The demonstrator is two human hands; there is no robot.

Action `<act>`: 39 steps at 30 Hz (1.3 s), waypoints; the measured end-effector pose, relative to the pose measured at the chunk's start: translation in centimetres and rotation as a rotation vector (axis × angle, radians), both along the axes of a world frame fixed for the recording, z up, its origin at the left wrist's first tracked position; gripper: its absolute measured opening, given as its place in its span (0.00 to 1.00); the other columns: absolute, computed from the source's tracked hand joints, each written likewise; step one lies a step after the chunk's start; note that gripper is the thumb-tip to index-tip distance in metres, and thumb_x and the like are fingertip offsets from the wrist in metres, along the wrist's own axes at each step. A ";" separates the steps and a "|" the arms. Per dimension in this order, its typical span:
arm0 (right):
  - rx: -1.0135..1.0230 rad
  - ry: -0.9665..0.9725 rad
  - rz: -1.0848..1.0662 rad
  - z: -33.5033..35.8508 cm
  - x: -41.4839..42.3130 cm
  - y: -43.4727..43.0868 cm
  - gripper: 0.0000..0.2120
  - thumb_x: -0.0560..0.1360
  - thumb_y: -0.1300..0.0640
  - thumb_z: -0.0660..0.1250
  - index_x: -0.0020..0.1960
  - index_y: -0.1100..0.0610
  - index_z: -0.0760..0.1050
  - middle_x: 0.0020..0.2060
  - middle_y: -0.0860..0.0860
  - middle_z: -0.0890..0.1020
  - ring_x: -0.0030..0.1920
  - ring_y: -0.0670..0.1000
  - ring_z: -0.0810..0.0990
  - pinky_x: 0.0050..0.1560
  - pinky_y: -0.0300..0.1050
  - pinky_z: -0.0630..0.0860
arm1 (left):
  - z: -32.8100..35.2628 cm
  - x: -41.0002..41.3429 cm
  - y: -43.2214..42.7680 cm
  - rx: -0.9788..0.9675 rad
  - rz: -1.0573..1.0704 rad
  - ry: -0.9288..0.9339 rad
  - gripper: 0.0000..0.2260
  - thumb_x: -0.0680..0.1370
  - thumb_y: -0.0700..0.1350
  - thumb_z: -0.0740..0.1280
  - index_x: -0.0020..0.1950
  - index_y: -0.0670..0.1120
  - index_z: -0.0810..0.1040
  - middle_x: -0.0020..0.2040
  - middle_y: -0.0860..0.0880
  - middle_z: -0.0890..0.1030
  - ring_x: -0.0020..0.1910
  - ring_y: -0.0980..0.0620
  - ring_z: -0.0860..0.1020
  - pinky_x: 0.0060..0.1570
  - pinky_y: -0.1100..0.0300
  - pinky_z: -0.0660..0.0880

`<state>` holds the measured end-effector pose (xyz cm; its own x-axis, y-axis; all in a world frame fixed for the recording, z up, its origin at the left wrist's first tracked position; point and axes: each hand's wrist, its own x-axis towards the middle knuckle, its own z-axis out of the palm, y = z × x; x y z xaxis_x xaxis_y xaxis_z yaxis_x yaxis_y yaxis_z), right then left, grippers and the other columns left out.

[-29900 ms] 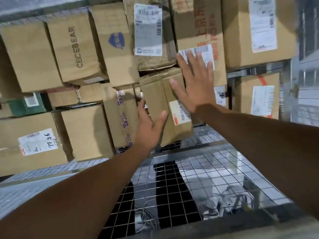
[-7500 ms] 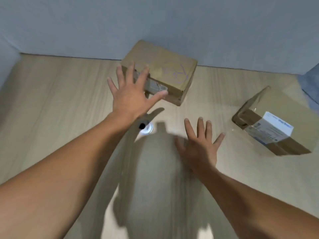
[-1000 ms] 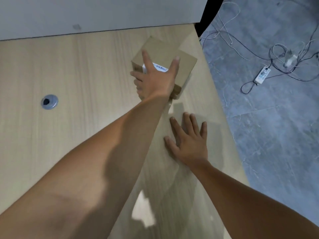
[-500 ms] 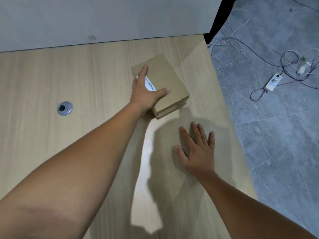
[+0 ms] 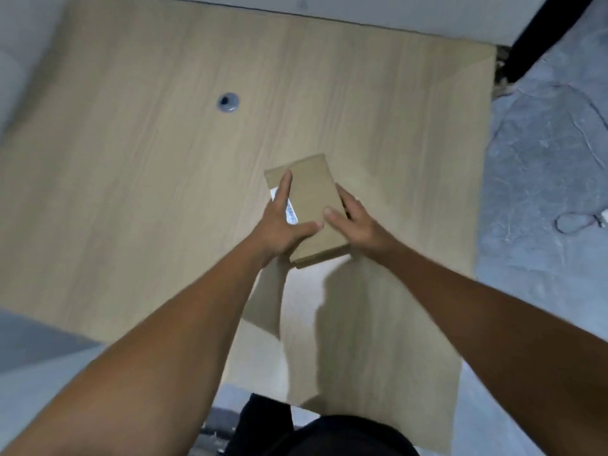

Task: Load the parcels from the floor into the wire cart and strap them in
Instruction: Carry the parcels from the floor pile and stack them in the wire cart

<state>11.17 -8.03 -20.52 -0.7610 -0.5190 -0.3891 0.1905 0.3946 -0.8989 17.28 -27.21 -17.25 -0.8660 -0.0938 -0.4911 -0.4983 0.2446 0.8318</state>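
A small brown cardboard parcel (image 5: 314, 199) with a white label on its left side is lifted above the pale wooden floor panel (image 5: 148, 192). My left hand (image 5: 279, 222) grips its left side, thumb across the top and fingers over the label. My right hand (image 5: 357, 225) holds its right side, thumb on top and fingers hidden beneath. The wire cart is not in view.
A round grey grommet (image 5: 228, 102) sits in the panel at upper left. Grey concrete floor (image 5: 543, 159) with thin cables lies to the right. A white wall base runs along the top, with a black post (image 5: 533, 34) at the upper right. Dark clothing shows at the bottom.
My right hand left the floor panel and took the parcel's right side. The parcel came up off the panel and nearer to me, with both hands holding it.
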 end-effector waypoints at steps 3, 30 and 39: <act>0.029 -0.020 0.028 1.2 5.5 -3.8 0.27 0.82 0.53 0.69 0.79 0.51 0.67 0.68 0.54 0.77 0.65 0.39 0.77 0.69 0.38 0.72 | 0.6 7.6 0.4 0.008 0.266 -0.004 0.53 0.76 0.47 0.78 0.81 0.64 0.38 0.80 0.55 0.65 0.74 0.56 0.71 0.75 0.51 0.69; 0.002 0.190 2.004 2.5 70.4 -3.3 0.32 0.78 0.39 0.68 0.80 0.35 0.61 0.72 0.52 0.69 0.74 0.51 0.68 0.76 0.50 0.65 | -0.6 71.5 30.4 -0.027 2.715 0.252 0.28 0.83 0.50 0.69 0.81 0.55 0.62 0.73 0.50 0.76 0.67 0.53 0.78 0.65 0.57 0.76; 0.212 0.251 2.533 -8.6 79.3 -1.2 0.33 0.80 0.44 0.69 0.80 0.49 0.62 0.64 0.54 0.79 0.60 0.51 0.80 0.59 0.53 0.81 | -9.6 73.9 34.1 0.270 3.205 -0.049 0.24 0.83 0.59 0.66 0.77 0.59 0.67 0.65 0.58 0.77 0.61 0.55 0.78 0.60 0.55 0.76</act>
